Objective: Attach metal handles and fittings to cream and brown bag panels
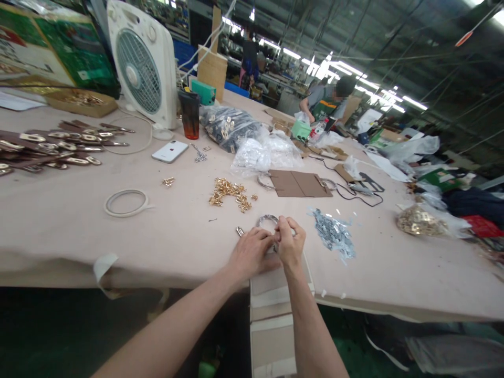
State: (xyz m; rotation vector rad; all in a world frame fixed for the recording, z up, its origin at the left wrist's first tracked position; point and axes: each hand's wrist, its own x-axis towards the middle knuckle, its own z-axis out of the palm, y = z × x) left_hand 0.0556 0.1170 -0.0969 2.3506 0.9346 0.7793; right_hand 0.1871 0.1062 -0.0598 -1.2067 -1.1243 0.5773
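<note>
1. Left hand: palm down, fingers partly bent, tips meeting those of the right hand. Whether it grips anything cannot be told; the fingers hide it.
2. Right hand: fingers curled in toward the thumb. Any small part at the fingertips is hidden; full closure cannot be told.
3. Pale panel: under both hands, its near part hanging over the edge of the tabletop between the forearms. A brown band crosses it.
4. Ring: just beyond the fingertips of both hands; its near side is covered by them.
5. Small metal fitting: just beyond the left hand, slightly to its left.
6. Gold-coloured pins: loose heap, beyond the left hand and to its left.
7. Silvery pieces: spread to the right of the right hand, apart from it.
8. Brown panel: lying flat beyond the right hand, a ring at each end.
9. Tape roll: flat, well left of the left hand.
</note>
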